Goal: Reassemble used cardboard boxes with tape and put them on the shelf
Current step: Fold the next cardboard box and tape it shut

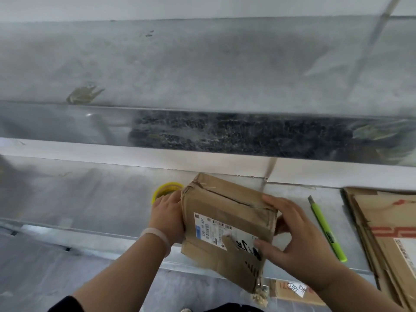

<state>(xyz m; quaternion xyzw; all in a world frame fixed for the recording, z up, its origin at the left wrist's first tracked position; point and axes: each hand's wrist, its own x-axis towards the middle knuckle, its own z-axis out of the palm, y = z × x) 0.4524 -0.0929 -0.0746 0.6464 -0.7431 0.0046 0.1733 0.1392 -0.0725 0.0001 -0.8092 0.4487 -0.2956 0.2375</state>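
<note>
Both hands clamped one cardboard box (227,224) over the counter (90,199): left hand (167,216) at its nine o'clock, right hand (292,230) at three. Taping the seam seemed next, which meant freeing a hand for the one tape roll (165,190) at ten o'clock. One knife (326,228) and several flattened boxes (387,233), too overlapped to count, lay at three o'clock.

Scuffed grey sheet-metal shelf (202,64), far, full width; dark speckled band (247,136) beneath; grey sheet-metal worktop (90,199), near; white wall (202,5), far top; grey floor (33,278), near left.
</note>
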